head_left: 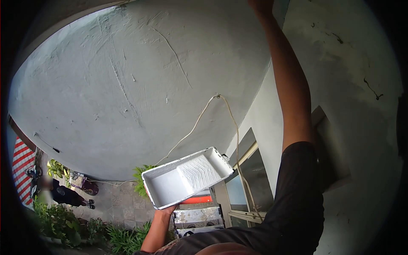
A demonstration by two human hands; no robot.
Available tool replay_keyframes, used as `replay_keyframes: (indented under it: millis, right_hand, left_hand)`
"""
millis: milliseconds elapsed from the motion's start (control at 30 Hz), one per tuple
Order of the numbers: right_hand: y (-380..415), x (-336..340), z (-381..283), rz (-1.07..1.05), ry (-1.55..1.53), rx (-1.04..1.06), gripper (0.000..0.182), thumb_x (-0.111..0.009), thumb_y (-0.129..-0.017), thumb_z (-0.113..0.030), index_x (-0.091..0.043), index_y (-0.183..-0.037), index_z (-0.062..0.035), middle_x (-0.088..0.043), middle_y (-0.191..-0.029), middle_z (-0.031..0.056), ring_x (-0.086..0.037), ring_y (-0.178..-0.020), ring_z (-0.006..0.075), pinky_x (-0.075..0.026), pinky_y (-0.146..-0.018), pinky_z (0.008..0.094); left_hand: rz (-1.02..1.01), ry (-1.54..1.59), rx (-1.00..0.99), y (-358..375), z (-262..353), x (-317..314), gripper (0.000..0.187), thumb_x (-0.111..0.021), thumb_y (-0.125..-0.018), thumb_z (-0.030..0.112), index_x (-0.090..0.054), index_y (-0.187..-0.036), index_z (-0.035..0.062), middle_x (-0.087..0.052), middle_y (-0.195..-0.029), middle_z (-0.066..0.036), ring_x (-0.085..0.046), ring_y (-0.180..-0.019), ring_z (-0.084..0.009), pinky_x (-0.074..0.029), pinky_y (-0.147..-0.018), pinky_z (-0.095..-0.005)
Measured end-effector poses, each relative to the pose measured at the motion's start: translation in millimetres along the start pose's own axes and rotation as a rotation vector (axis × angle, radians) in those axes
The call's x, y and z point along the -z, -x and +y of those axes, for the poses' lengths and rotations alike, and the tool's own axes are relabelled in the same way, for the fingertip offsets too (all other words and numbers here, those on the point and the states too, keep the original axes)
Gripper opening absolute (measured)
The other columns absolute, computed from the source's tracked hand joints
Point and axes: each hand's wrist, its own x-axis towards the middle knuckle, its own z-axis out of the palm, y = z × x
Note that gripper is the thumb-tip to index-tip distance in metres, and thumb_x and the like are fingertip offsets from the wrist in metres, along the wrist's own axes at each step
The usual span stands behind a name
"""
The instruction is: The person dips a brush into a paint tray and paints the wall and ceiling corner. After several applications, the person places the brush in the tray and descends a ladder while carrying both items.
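Note:
My left hand (169, 209) is under the near edge of a paint tray (168, 187), fingers mostly hidden beneath it. The tray is white, tilted, with white paint in its well and over its ribbed slope. My right arm stretches up past the grey wall to the top edge of the view. Only part of my right hand (261, 5) shows there; its fingers are cut off by the frame, so what it holds cannot be seen.
A paint-spattered ladder (197, 216) stands below the tray. A pale cable (196, 123) hangs from the ceiling. A window (248, 182) is to the right. Far below left are a person (63, 193), plants (59, 221) and a striped awning (23, 163).

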Motion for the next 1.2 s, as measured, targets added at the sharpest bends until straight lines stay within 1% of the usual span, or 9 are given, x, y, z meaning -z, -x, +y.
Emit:
replay_keyframes:
  millis: [100,167,267,367,600,667,833,900,1200]
  right_hand:
    - [66,4,-9,-0.091,-0.050,-0.135,0.002,-0.068,-0.074,-0.007,-0.068,-0.073,-0.0055,-0.067,-0.073,0.0096,-0.066,-0.070,0.0228,-0.052,-0.067,0.0329]
    - [92,13,-14,-0.081,-0.027,-0.132,0.006,-0.069,-0.073,-0.015,-0.071,-0.074,-0.0100,-0.068,-0.070,0.0085,-0.068,-0.069,0.0237,-0.054,-0.069,0.0332]
    - [103,34,-29,-0.435,0.098,-0.272,0.007,-0.071,-0.074,-0.015,-0.072,-0.079,-0.0103,-0.070,-0.079,0.0059,-0.068,-0.074,0.0193,-0.053,-0.069,0.0305]
    - [56,38,-46,-0.384,-0.023,-0.435,0.004,-0.070,-0.075,-0.011,-0.069,-0.077,-0.0076,-0.068,-0.080,0.0060,-0.068,-0.075,0.0207,-0.053,-0.070,0.0314]
    - [16,-12,-32,-0.117,-0.058,-0.057,0.003,-0.067,-0.076,0.000,-0.064,-0.075,-0.0007,-0.066,-0.076,0.0107,-0.064,-0.071,0.0217,-0.051,-0.066,0.0327]
    - [57,-17,-31,-0.211,0.038,-0.034,0.001,-0.067,-0.076,-0.004,-0.066,-0.077,-0.0031,-0.067,-0.079,0.0076,-0.066,-0.074,0.0198,-0.052,-0.069,0.0312]
    - [141,33,-72,-0.452,-0.030,-0.318,0.003,-0.067,-0.074,-0.006,-0.067,-0.072,-0.0081,-0.066,-0.077,0.0053,-0.066,-0.072,0.0206,-0.052,-0.068,0.0310]
    - [138,52,-69,-0.551,-0.052,-0.418,0.003,-0.067,-0.074,-0.006,-0.068,-0.072,-0.0084,-0.067,-0.077,0.0052,-0.067,-0.073,0.0200,-0.052,-0.069,0.0305]
    - [-10,99,66,-0.027,-0.012,-0.378,0.002,-0.065,-0.079,-0.001,-0.064,-0.078,0.0004,-0.068,-0.079,0.0085,-0.065,-0.075,0.0178,-0.052,-0.069,0.0303]
  left_hand:
    - [-0.036,0.072,0.049,3,4,6,0.092,-0.032,-0.081,0.081,-0.046,-0.136,0.0091,-0.052,-0.134,-0.013,-0.050,-0.122,-0.0362,-0.037,-0.104,-0.0576]
    - [0.015,-0.166,-0.072,4,1,2,0.047,-0.042,-0.096,0.038,-0.050,-0.129,0.0062,-0.056,-0.128,-0.012,-0.055,-0.116,-0.0316,-0.043,-0.103,-0.0510]
    - [-0.008,-0.038,0.005,4,3,3,0.094,-0.033,-0.079,0.082,-0.044,-0.138,0.0094,-0.051,-0.137,-0.013,-0.049,-0.123,-0.0364,-0.036,-0.105,-0.0580]
    - [0.036,-0.223,-0.087,7,0,2,0.046,-0.041,-0.097,0.038,-0.050,-0.130,0.0067,-0.057,-0.127,-0.012,-0.055,-0.116,-0.0310,-0.043,-0.102,-0.0501]
    - [0.027,-0.150,-0.089,-1,17,19,0.045,-0.040,-0.097,0.037,-0.049,-0.130,0.0070,-0.057,-0.127,-0.011,-0.054,-0.117,-0.0303,-0.043,-0.103,-0.0489]
    - [-0.085,0.120,0.041,-4,21,16,0.092,-0.031,-0.081,0.081,-0.044,-0.138,0.0091,-0.051,-0.137,-0.012,-0.049,-0.123,-0.0356,-0.037,-0.106,-0.0553]
    - [-0.042,-0.062,-0.030,10,20,-9,0.088,-0.030,-0.084,0.078,-0.044,-0.138,0.0093,-0.051,-0.136,-0.012,-0.049,-0.123,-0.0347,-0.038,-0.105,-0.0555]
    - [-0.080,-0.164,-0.079,20,17,-17,0.049,-0.043,-0.095,0.041,-0.050,-0.131,0.0079,-0.056,-0.129,-0.012,-0.054,-0.118,-0.0317,-0.042,-0.103,-0.0522]
    - [0.067,-0.155,-0.167,-12,34,55,0.045,-0.042,-0.096,0.039,-0.052,-0.128,0.0079,-0.057,-0.127,-0.012,-0.055,-0.116,-0.0309,-0.043,-0.101,-0.0506]
